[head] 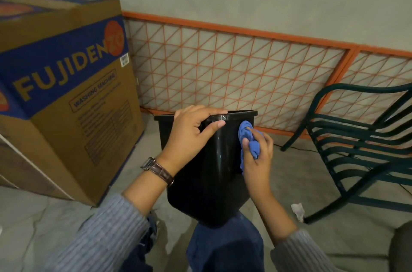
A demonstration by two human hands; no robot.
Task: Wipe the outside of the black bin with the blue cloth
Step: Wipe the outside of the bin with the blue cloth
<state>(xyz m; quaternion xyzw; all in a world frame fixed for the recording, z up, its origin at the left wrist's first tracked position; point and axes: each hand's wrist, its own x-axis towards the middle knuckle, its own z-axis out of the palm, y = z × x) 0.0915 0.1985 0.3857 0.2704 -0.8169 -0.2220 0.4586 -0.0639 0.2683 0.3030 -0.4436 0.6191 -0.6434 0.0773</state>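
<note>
The black bin (209, 182) is tilted toward me, its base resting on my knee in the middle of the view. My left hand (189, 135) grips the bin's near rim, fingers curled over the edge and thumb on the outer wall. My right hand (257, 155) holds the bunched blue cloth (247, 135) against the bin's right outer side, just under the rim. The cloth's lower part is hidden behind my fingers.
A large cardboard washing-machine box (64, 93) stands close on the left. An orange metal grille (234, 71) leans along the wall behind the bin. A dark green chair (361, 142) stands at the right, with a crumpled white scrap (298, 210) on the floor near it.
</note>
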